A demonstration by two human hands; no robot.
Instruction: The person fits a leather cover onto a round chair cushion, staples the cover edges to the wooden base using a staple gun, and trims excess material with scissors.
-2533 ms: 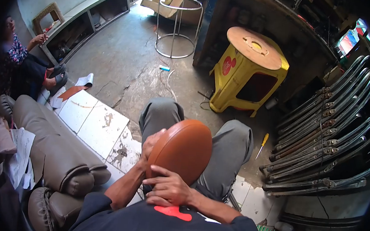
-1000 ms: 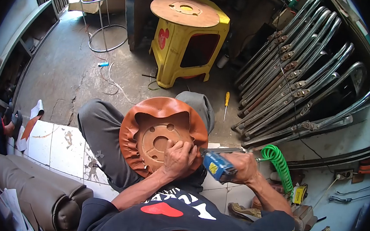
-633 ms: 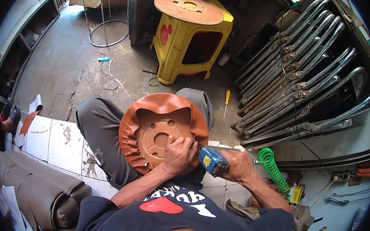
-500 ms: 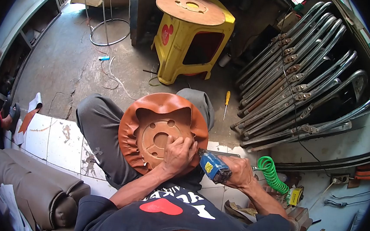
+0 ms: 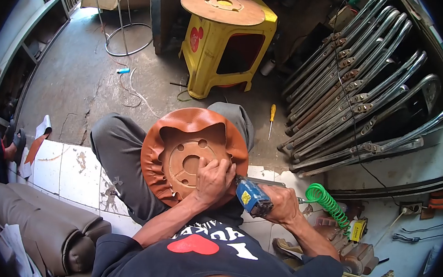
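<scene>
A round stool seat lies underside up in my lap, its wooden disc (image 5: 183, 159) pierced by several round holes. Orange-brown leatherette (image 5: 153, 143) wraps its rim, pleated on the left and loose along the far edge. My left hand (image 5: 214, 178) is closed at the right side of the disc, its fingers pinching the leatherette edge there. In my right hand (image 5: 281, 203) is a blue pneumatic staple gun (image 5: 254, 197), its nose close against the cover's right edge beside my left fingers. Whether the nose touches is hidden.
A green coiled hose (image 5: 326, 199) runs from the staple gun. Ahead stands a yellow plastic stool (image 5: 199, 58) bearing another wooden disc (image 5: 190, 3). Chrome chair frames (image 5: 349, 96) lean at right, near a yellow screwdriver (image 5: 272, 114). Brown upholstered cushions (image 5: 43, 223) lie left; another person's foot (image 5: 12, 148) shows beyond.
The view has shifted slightly. My left hand keeps its pinch on the cover's right edge, and the staple gun stays beside it with little visible movement.
</scene>
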